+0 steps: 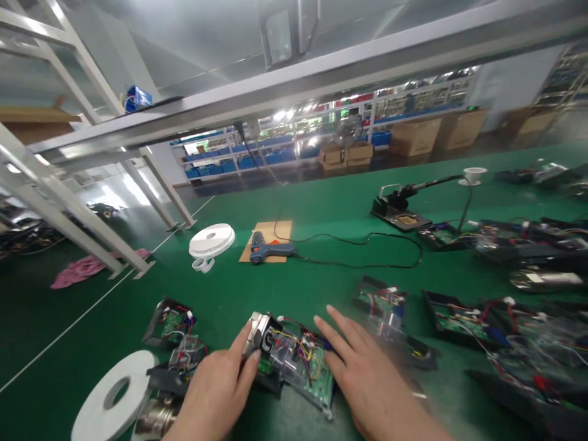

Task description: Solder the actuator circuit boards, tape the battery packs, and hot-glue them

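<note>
My left hand (220,383) is closed around the silvery metal end (254,334) of an electronic assembly at the front middle of the bench. This assembly has a green circuit board (319,373), a clear plastic part (287,355) and thin red, yellow and black wires. At the board's right edge is my right hand (362,370), its fingers stretched out and apart. Whether its fingertips touch the board I cannot tell. Left of my left hand lies another wired unit in a black housing (169,324). A similar unit (381,300) sits beyond my right hand, blurred.
A white tape roll (113,398) lies at the front left, white discs (211,240) farther back. A glue gun (271,250) rests on cardboard (281,229), its cord looping right. A soldering iron stand (397,208) is behind. Several wired units (463,321) crowd the right.
</note>
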`<state>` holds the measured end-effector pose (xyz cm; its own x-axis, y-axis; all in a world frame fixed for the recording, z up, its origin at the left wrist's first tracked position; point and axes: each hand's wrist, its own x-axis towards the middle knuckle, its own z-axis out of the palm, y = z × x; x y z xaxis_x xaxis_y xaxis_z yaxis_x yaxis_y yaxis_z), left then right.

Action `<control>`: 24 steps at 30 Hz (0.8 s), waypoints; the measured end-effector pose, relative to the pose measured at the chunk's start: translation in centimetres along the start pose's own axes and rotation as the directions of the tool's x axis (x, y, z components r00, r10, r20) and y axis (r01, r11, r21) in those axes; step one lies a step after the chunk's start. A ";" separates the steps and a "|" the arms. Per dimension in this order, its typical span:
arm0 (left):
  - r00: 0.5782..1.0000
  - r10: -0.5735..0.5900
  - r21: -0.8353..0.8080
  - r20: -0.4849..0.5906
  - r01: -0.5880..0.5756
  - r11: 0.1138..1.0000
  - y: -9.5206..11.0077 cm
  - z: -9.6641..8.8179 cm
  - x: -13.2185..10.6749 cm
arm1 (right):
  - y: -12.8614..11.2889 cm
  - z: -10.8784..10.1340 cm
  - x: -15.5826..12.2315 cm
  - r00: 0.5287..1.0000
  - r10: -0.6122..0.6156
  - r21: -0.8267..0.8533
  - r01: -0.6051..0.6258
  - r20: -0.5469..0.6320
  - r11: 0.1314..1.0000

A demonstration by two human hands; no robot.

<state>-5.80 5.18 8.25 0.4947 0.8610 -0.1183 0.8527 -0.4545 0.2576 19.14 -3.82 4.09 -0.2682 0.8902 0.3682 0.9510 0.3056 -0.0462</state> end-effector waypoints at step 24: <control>0.794 0.329 0.079 -0.512 -0.338 0.938 -0.9 8.3 -0.3 | 1.5 -5.2 4.6 0.826 0.268 -0.100 -0.252 0.497 0.963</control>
<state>-5.28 3.44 0.13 0.5873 0.6504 0.4818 0.6457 -0.7354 0.2056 20.08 -1.00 10.52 -0.0433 0.9845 -0.1697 0.9984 0.0362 -0.0442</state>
